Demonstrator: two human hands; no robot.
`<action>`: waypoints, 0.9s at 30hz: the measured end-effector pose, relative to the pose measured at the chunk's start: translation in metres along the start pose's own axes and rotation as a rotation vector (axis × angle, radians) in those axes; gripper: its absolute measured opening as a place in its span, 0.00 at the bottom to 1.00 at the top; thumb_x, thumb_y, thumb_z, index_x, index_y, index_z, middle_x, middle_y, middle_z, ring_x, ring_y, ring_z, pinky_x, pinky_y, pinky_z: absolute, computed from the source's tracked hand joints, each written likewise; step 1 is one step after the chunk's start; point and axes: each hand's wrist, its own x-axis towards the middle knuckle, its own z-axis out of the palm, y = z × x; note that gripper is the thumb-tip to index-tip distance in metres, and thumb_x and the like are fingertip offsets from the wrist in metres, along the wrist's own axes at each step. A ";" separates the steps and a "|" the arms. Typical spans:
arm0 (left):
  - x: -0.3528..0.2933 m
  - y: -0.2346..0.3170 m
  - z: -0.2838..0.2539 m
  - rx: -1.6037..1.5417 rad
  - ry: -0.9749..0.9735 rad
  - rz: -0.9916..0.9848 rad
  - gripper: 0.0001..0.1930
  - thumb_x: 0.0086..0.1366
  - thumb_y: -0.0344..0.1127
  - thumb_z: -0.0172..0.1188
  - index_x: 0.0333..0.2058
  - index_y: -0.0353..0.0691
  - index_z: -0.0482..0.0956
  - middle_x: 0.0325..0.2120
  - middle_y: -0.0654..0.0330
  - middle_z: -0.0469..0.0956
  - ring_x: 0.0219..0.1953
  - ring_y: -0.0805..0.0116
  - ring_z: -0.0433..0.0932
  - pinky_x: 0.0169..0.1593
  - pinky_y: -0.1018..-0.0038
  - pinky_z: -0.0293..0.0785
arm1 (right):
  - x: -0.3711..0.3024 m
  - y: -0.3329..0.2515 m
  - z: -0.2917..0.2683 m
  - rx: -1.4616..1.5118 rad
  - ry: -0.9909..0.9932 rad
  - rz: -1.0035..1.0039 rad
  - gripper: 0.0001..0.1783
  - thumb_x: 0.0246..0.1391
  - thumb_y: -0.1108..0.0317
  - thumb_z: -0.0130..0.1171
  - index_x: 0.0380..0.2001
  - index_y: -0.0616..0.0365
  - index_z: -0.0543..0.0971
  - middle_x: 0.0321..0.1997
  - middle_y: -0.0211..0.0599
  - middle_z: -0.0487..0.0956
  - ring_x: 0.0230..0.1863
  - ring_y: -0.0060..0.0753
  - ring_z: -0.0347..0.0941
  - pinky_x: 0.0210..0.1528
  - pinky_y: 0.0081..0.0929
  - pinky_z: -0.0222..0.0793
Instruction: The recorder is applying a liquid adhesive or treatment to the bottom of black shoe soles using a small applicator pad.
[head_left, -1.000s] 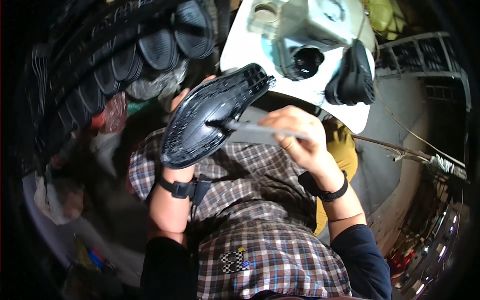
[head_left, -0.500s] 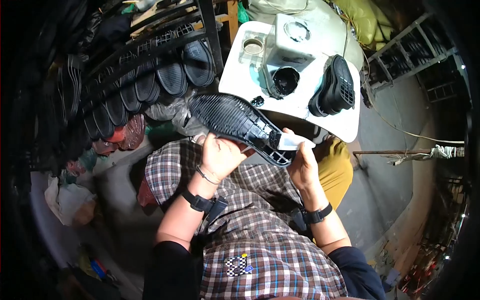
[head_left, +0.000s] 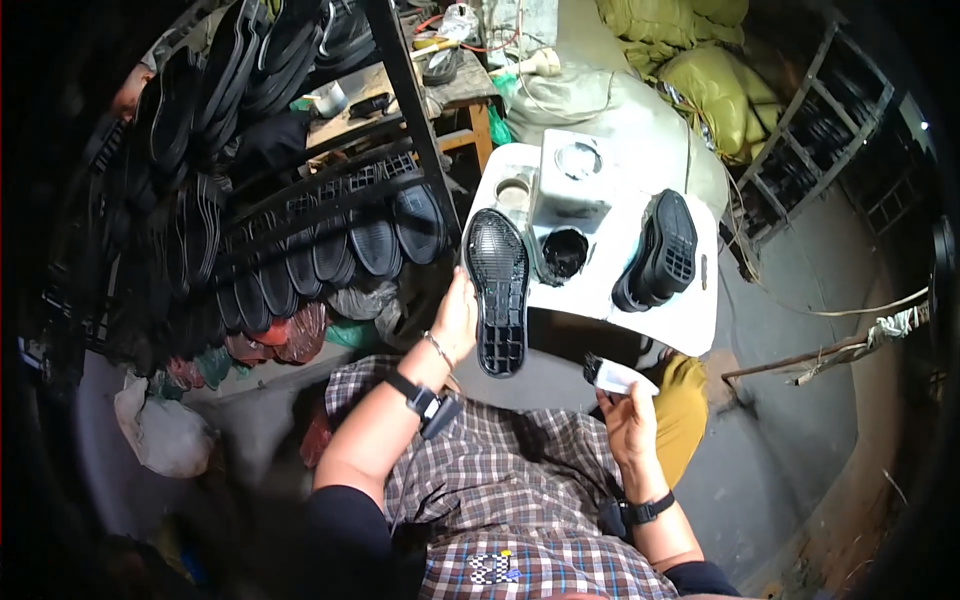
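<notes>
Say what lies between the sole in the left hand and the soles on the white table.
In the head view, a white container lies between the held sole and the soles on the table.

glossy rubbery sole [head_left: 500, 295], matt cloth apron [head_left: 480, 445]

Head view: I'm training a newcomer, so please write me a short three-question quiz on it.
1. Which hand holds the black sole?
2. True or false: the white-handled brush touches that sole.
3. Fill in: on the white tabletop, other black soles sit to the ____ of the white container.

Key:
1. The left hand.
2. False; the right hand holds it apart from the sole.
3. Right.
</notes>
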 end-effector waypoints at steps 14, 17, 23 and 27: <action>0.107 0.016 -0.038 0.750 0.409 0.322 0.37 0.68 0.45 0.54 0.64 0.24 0.50 0.42 0.61 0.76 0.43 0.73 0.73 0.55 0.77 0.65 | 0.019 -0.009 -0.017 -0.041 0.131 -0.020 0.21 0.61 0.50 0.54 0.50 0.50 0.70 0.52 0.31 0.75 0.53 0.30 0.72 0.51 0.34 0.70; 0.063 0.000 -0.078 1.102 0.491 0.404 0.45 0.62 0.41 0.62 0.65 0.23 0.41 0.46 0.52 0.76 0.49 0.66 0.74 0.55 0.72 0.67 | 0.028 -0.004 -0.009 -0.015 0.121 0.024 0.18 0.62 0.53 0.53 0.49 0.50 0.70 0.50 0.32 0.76 0.51 0.29 0.73 0.49 0.33 0.70; 0.021 -0.035 -0.054 1.239 0.483 0.392 0.56 0.50 0.48 0.69 0.66 0.29 0.40 0.55 0.36 0.68 0.59 0.47 0.68 0.61 0.65 0.64 | 0.026 0.010 -0.041 -0.032 0.055 0.036 0.23 0.60 0.51 0.55 0.54 0.51 0.70 0.54 0.33 0.75 0.55 0.32 0.72 0.48 0.28 0.70; 0.024 -0.041 -0.041 1.557 0.564 0.388 0.60 0.48 0.48 0.70 0.68 0.38 0.35 0.59 0.38 0.59 0.61 0.39 0.58 0.64 0.54 0.56 | 0.008 0.006 -0.050 -0.053 0.032 0.037 0.25 0.60 0.48 0.55 0.54 0.51 0.70 0.54 0.32 0.75 0.54 0.31 0.72 0.48 0.27 0.69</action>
